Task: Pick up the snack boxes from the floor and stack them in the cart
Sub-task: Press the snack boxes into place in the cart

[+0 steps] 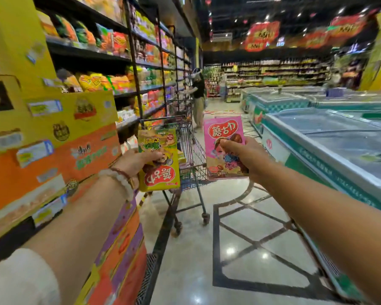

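Mid-frame: left hand (135,164) gripped yellow snack box (160,160), upside down; right hand (243,154) gripped pink snack box (226,148), upright. Both held up in front of cart (190,150). Step: carry to cart. Next, likely: reach over rim, stack flat inside.

Both arms reach forward to mid-frame: left hand (133,164), beaded bracelets on its wrist, fingers curled and gripping; right hand (243,155) likewise clenched, gripping.
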`<state>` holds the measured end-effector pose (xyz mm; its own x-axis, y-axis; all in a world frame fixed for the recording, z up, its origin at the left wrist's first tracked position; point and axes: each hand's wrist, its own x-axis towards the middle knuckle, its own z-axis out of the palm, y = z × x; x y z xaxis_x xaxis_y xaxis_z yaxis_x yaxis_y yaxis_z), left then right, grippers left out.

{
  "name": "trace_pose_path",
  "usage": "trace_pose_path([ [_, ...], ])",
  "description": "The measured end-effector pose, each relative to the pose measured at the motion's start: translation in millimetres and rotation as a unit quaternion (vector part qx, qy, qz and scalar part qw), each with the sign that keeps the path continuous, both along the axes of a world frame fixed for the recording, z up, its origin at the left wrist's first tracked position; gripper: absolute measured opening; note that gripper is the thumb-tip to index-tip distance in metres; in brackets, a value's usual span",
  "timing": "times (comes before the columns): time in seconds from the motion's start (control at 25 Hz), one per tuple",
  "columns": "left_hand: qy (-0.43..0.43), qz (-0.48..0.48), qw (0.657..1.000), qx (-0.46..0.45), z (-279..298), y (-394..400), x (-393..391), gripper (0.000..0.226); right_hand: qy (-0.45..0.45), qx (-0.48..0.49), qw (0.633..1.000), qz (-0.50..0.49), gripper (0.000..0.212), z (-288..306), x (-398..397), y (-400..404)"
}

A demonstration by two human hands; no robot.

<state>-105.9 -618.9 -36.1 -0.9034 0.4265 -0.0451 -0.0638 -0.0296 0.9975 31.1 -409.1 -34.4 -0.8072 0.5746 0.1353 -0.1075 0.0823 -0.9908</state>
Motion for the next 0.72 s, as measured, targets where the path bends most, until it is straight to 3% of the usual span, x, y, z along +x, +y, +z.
trace_pose_path([
  [0.12, -0.045, 0.002, 0.999, -0.017, -10, 47, -70, 0.018, -0.014, 0.0, 1.0, 0.009, 0.041, -5, -67, 57],
  [0.32, -0.039, 0.042, 0.998, -0.029, -13, 111, -197, 0.027, -0.026, 0.005, 0.999, 0.027, 0.039, -16, -194, 130],
  [0.72, -0.037, 0.012, 0.999, -0.024, -31, 265, -441, 0.015, -0.035, -0.015, 0.998, 0.043, 0.036, -34, -433, 265],
])
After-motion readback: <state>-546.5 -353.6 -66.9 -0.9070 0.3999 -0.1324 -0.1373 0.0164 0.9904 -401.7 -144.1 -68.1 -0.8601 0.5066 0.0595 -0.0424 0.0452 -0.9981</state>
